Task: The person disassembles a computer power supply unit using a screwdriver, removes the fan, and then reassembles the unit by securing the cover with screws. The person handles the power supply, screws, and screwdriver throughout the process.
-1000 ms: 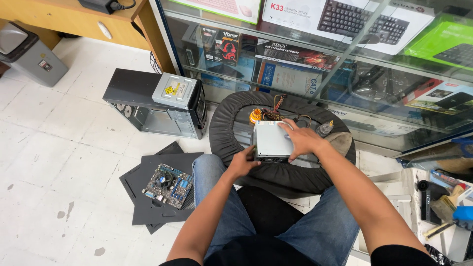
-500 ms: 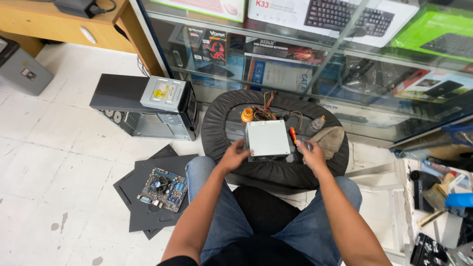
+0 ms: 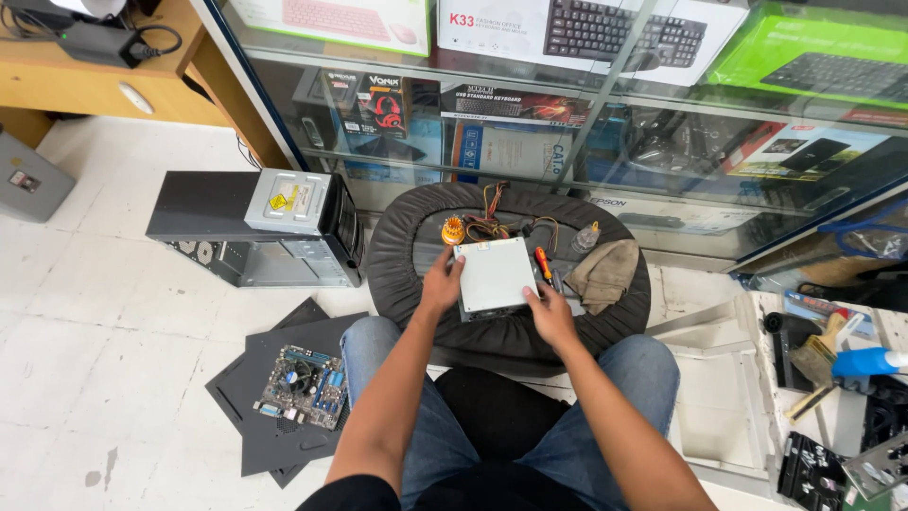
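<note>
Holding a grey metal box between both hands, we keep it flat on the round dark cushion in front of our knees. Our left hand closes its grip on the box's left edge, fingers curled over the top corner, while our right hand clamps the lower right corner with the thumb on the lid. The box lies between the two grips, touching both. A bundle of coloured wires comes out of its far side, and an orange screwdriver lies just beside its right edge. A tan cloth rests further right on the cushion. On the floor to our left sit an open computer case and a circuit board on dark panels.
</note>
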